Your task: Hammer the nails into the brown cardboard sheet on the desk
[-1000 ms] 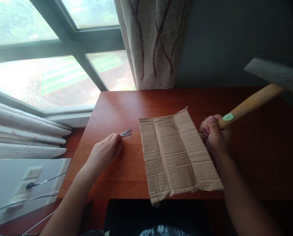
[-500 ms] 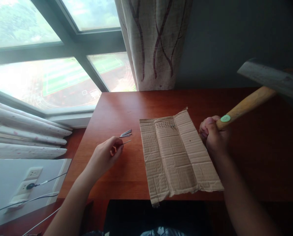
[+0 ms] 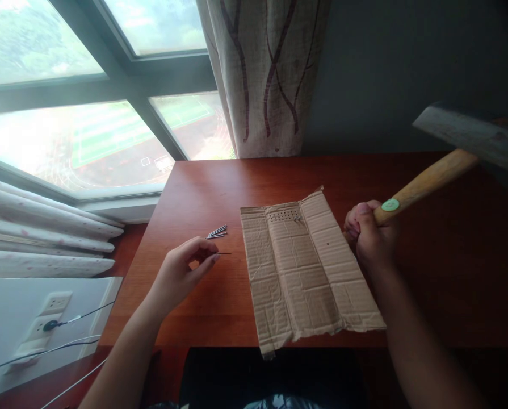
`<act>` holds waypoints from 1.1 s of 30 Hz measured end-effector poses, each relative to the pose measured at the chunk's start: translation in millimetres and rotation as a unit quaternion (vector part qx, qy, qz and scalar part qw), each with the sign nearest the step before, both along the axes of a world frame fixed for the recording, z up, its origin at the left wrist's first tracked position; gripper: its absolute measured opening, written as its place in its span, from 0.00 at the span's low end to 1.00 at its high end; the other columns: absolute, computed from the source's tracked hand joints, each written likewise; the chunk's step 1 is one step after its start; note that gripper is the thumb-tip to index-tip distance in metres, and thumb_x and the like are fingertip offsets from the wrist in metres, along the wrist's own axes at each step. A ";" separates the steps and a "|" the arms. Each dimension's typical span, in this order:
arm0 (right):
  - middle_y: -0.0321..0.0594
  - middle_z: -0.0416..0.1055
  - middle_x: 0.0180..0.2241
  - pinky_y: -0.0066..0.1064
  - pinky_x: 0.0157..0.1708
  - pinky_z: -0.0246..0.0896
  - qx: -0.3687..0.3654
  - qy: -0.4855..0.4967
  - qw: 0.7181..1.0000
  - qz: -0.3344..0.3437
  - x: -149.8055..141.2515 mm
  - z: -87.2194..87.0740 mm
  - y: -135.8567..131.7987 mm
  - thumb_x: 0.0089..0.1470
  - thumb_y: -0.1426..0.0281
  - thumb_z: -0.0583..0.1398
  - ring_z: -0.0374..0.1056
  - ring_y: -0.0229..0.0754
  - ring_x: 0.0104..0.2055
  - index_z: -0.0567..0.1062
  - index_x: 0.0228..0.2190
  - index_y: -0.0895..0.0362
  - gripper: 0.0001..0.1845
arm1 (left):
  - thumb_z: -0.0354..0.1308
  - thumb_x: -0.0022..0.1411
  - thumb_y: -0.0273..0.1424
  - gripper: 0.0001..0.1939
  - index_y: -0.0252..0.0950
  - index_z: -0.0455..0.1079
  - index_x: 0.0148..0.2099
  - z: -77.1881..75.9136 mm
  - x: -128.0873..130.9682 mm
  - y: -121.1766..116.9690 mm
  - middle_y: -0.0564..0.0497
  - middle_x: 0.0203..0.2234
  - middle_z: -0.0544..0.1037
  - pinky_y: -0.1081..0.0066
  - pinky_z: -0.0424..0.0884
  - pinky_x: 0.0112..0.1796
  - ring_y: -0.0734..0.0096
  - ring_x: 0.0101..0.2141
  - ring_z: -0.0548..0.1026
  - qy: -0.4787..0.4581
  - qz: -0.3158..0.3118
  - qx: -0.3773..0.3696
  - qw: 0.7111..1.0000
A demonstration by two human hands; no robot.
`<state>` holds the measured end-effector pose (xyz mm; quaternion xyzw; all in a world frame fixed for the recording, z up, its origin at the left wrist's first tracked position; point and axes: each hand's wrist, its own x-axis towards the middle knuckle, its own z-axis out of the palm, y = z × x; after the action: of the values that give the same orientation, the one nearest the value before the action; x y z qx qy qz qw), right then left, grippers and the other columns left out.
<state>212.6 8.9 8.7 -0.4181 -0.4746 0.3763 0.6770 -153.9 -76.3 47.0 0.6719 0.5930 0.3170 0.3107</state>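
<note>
Between the thumb and fingers of my left hand (image 3: 188, 264) is a thin nail (image 3: 225, 253), its free end pointing right toward the cardboard. Several loose nails (image 3: 217, 232) lie on the table just beyond that hand. My right hand (image 3: 372, 233) is wrapped round the wooden handle of a hammer (image 3: 428, 180), with the pale head raised at the upper right. A creased piece of cardboard (image 3: 307, 284) lies between my hands. Near its far edge are rows of small holes, and a small metal nail (image 3: 298, 218) appears to stand at their right end.
The reddish-brown wooden table (image 3: 206, 318) meets a window (image 3: 109, 136) on the left and a curtain (image 3: 275, 85) at the back. At lower left, cables (image 3: 83, 312) run from a wall socket (image 3: 51, 324).
My left hand has shifted slightly right, and the nail in its fingers has turned from slanting upward to nearly level. My right hand and the hammer have barely moved.
</note>
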 end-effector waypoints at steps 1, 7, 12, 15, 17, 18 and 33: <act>0.27 0.55 0.15 0.27 0.15 0.44 -0.001 0.000 1.000 0.001 -0.3 0.3 -0.3 0.62 0.59 0.65 0.51 0.32 0.16 0.62 0.22 0.52 0.23 | 0.65 0.63 0.32 0.05 0.37 0.74 0.37 -0.5 1.6 -0.1 0.52 0.29 0.78 0.73 0.73 0.33 0.71 0.31 0.76 -0.029 0.007 -0.005 1.000; 0.28 0.55 0.16 0.28 0.15 0.44 -0.014 -0.011 1.000 -0.002 -0.9 1.9 -2.1 0.62 0.58 0.64 0.51 0.33 0.16 0.62 0.21 0.53 0.24 | 0.70 0.59 0.31 0.05 0.36 0.80 0.38 3.5 15.0 -2.2 0.47 0.34 0.83 0.73 0.77 0.35 0.68 0.35 0.79 -0.166 0.060 0.022 0.984; 0.28 0.55 0.16 0.29 0.15 0.45 -0.010 -0.016 1.000 -0.001 0.1 2.3 -1.3 0.62 0.58 0.65 0.52 0.33 0.16 0.63 0.21 0.52 0.23 | 0.68 0.63 0.29 0.04 0.38 0.81 0.41 17.1 33.7 0.2 0.48 0.33 0.85 0.77 0.70 0.22 0.75 0.24 0.77 -0.255 0.106 0.065 0.959; 0.28 0.56 0.16 0.29 0.15 0.46 -0.011 -0.019 1.000 -0.005 0.1 2.7 -1.0 0.61 0.57 0.65 0.52 0.33 0.16 0.63 0.21 0.52 0.24 | 0.69 0.63 0.27 0.04 0.39 0.82 0.41 29.2 49.9 7.6 0.49 0.31 0.85 0.76 0.72 0.22 0.73 0.24 0.79 -0.297 0.101 0.103 0.944; 0.28 0.56 0.16 0.28 0.14 0.46 -0.017 -0.020 1.000 -0.005 -0.2 3.2 -1.3 0.61 0.56 0.65 0.52 0.33 0.16 0.62 0.21 0.52 0.24 | 0.68 0.63 0.26 0.05 0.39 0.83 0.42 38.3 61.1 15.0 0.48 0.32 0.86 0.75 0.76 0.25 0.73 0.25 0.80 -0.301 0.076 0.109 0.944; 0.28 0.56 0.15 0.28 0.14 0.46 -0.020 -0.020 1.000 -0.003 -0.4 3.5 -1.5 0.61 0.56 0.65 0.52 0.33 0.16 0.62 0.21 0.52 0.24 | 0.68 0.63 0.26 0.06 0.39 0.83 0.42 42.8 66.7 19.2 0.48 0.32 0.86 0.75 0.77 0.26 0.73 0.26 0.80 -0.299 0.059 0.105 0.947; 0.28 0.55 0.15 0.26 0.13 0.46 -0.050 -0.025 0.998 0.015 -2.5 9.8 -6.3 0.61 0.53 0.65 0.50 0.32 0.15 0.62 0.20 0.52 0.26 | 0.70 0.56 0.30 0.07 0.34 0.80 0.37 46.8 125.9 77.1 0.46 0.36 0.86 0.68 0.83 0.40 0.64 0.37 0.84 -0.255 -0.027 -0.004 0.966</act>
<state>210.1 2.7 18.5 -0.4534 -0.4786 0.3992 0.6372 -28.1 0.8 93.8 0.5832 0.4769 0.4674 0.4626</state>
